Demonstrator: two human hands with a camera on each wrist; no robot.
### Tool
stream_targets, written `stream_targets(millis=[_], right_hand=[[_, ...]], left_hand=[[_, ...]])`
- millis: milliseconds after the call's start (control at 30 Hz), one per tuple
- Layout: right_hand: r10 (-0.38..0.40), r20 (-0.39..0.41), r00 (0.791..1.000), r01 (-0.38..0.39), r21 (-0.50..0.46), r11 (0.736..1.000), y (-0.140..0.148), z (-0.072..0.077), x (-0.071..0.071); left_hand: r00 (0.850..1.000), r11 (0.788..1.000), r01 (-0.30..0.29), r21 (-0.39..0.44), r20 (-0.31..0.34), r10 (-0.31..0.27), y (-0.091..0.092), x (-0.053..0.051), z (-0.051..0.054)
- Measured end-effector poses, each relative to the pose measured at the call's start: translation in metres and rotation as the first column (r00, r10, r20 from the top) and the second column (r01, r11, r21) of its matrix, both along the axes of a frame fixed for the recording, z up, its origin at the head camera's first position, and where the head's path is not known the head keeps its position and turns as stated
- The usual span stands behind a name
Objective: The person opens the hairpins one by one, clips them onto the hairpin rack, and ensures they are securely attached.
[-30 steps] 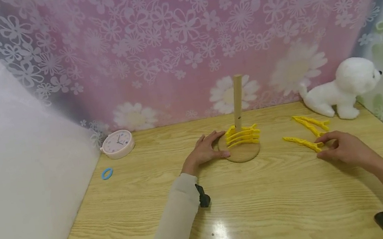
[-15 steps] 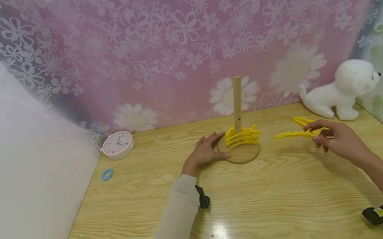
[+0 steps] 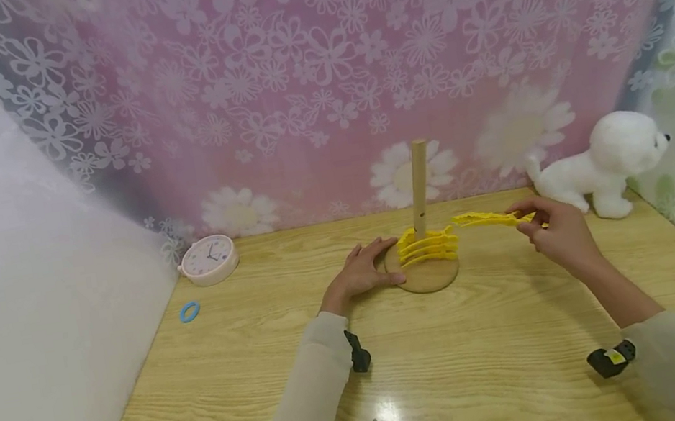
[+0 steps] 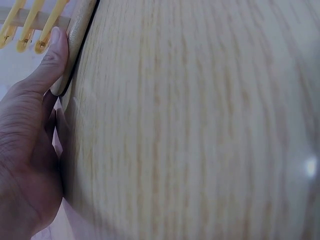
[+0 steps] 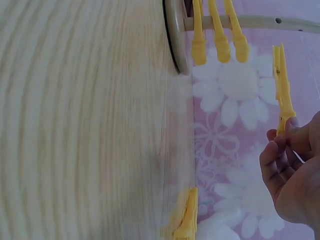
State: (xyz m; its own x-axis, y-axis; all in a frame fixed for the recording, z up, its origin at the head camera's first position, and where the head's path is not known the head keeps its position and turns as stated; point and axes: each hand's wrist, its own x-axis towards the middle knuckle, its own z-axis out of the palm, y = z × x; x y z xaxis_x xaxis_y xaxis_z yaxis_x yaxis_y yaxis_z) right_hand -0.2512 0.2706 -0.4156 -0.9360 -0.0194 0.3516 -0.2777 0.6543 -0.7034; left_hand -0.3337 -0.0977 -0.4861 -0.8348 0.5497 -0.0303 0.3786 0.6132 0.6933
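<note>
A round wooden base [image 3: 429, 278] carries an upright wooden post [image 3: 420, 187], with several yellow clips [image 3: 428, 248] stacked around its foot. My left hand [image 3: 357, 277] grips the left edge of that base, its thumb on the rim in the left wrist view. At the right, my right hand [image 3: 560, 235] pinches one end of another yellow clip [image 3: 486, 219] in the air, its far end just right of the stacked clips. The right wrist view shows this held clip [image 5: 282, 85] between thumb and fingers, and one more yellow clip [image 5: 187, 217] lying on the table.
A white toy dog [image 3: 608, 163] sits at the back right. A pink clock [image 3: 209, 260] and a blue ring [image 3: 189, 311] lie at the left on the wooden table [image 3: 442, 384]. Behind hangs a pink flowered curtain [image 3: 295, 100].
My right hand has lifted a yellow clip off the table and carried it left and back, near the post. My left hand has stayed on the base.
</note>
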Motion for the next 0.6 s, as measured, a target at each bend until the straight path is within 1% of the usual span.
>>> stream_targets(millis=[300,433,600], right_hand=[[-0.051,-0.025,0.998,0.052,0.028,0.998,-0.027,0.002,-0.017],[-0.061,-0.032,0.998,0.061,0.001,0.998,-0.037,0.000,-0.020],[-0.079,-0.026,0.996,0.079,-0.029,0.996,-0.052,-0.006,-0.023]], left_hand=[[1.000,1.000,0.000,-0.007,-0.002,0.000,0.000,-0.001,0.000],[1.000,1.000,-0.005,-0.022,0.001,0.005,0.001,-0.001,0.000],[1.000,1.000,-0.006,-0.018,0.000,0.006,0.001,0.000,0.000]])
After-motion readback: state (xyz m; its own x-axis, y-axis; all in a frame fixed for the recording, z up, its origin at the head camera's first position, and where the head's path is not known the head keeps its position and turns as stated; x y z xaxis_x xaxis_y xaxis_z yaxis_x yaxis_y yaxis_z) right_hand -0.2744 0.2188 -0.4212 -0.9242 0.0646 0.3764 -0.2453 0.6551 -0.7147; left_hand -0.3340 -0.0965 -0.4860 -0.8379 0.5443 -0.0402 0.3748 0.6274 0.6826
